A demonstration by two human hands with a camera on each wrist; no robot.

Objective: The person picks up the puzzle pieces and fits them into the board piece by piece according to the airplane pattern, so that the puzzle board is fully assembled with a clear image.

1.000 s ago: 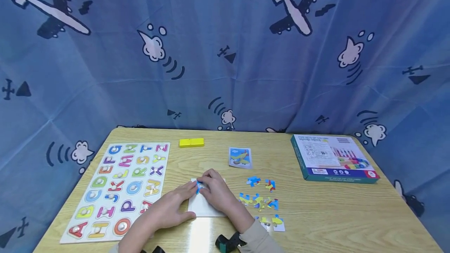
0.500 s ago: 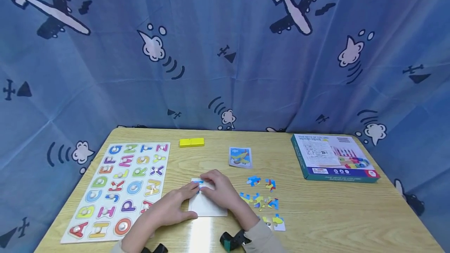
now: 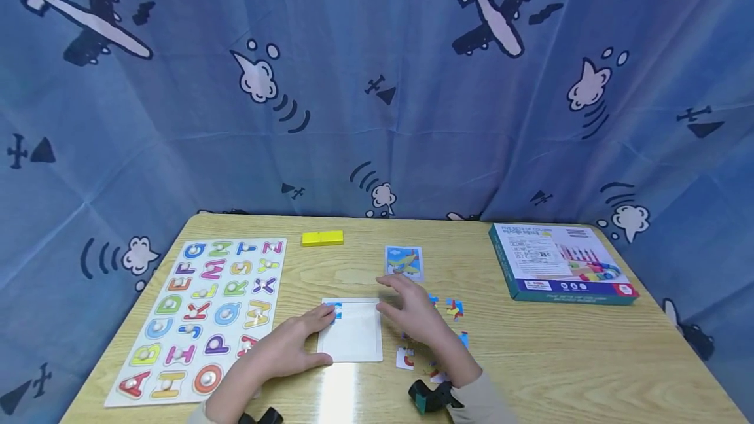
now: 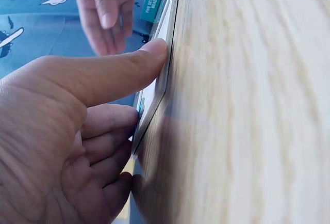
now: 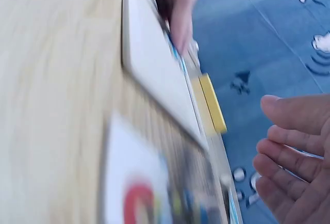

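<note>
My left hand [image 3: 288, 344] rests at the left side of a white square puzzle tray [image 3: 356, 342], its thumb extended at the near left corner. Its fingertips touch a blue and white jigsaw piece [image 3: 338, 311] in the tray's far left corner. The left wrist view shows that thumb [image 4: 121, 72] straight against the tray's edge. My right hand [image 3: 412, 309] hovers just right of the tray, fingers spread and holding nothing. Beneath and around it lie several loose jigsaw pieces [image 3: 455, 308], partly hidden by the arm. A white and red piece [image 3: 404, 358] lies near the tray's right edge.
A picture card of a yellow plane [image 3: 404, 262] lies beyond the tray. To the left is a letter board [image 3: 173, 337] with knobbed letters. Yellow blocks [image 3: 322, 238] sit toward the back, and a green-sided box [image 3: 562, 264] is at the back right. A blue curtain [image 3: 330, 110] hangs behind.
My right hand has left the blue piece in the tray's corner and moved right, over the loose pieces, opening out. My left hand has stayed almost still.
</note>
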